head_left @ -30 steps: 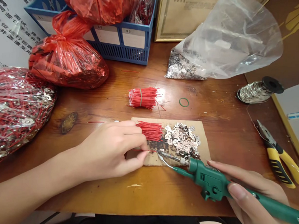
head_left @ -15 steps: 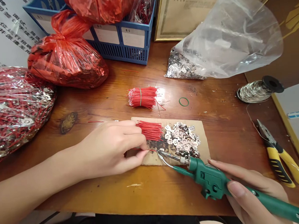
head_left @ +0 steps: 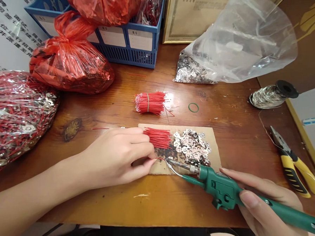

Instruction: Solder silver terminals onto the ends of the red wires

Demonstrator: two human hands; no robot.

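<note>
Between thumb and fingers, my left hand pinches a short red wire just above a piece of cardboard. My right hand is wrapped round a green soldering iron with a feed tube along its side. The iron's tip meets the free end of the wire, beside a small metal tab. A pile of loose red wires lies on the cardboard by my left fingers. Right of it, small silvery metal terminals are heaped. The cardboard's surface is scorched dark in the middle.
Behind the cardboard lie a banded bundle of red wires and a green rubber band. At right are a solder spool and yellow-handled pliers. Red bags, a blue basket and a clear bag of terminals stand behind.
</note>
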